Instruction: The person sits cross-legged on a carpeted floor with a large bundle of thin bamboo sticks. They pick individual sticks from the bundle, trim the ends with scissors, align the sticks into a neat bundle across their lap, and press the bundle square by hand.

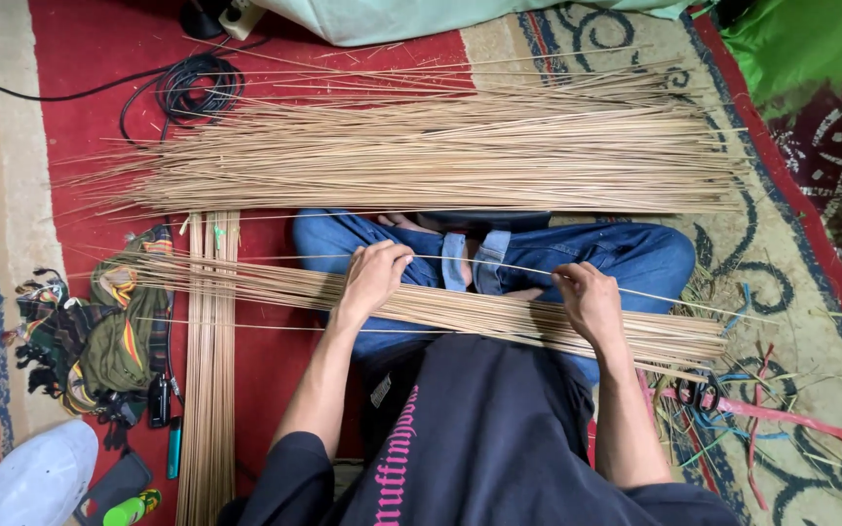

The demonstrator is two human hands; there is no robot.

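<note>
A single thin stick is pinched at both ends, left hand and right hand closed on it, above the lap bundle. The far larger pile on the carpet looks unprocessed; most remains.

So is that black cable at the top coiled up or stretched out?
Mostly coiled: the cable lies in loops on the red carpet, one end trailing left.

A dark, flat phone with its screen unlit is seen at the lower left on the red carpet. Just beside it lies what may be a small green and yellow tube-shaped package, partly cut off by the frame's edge.
</note>
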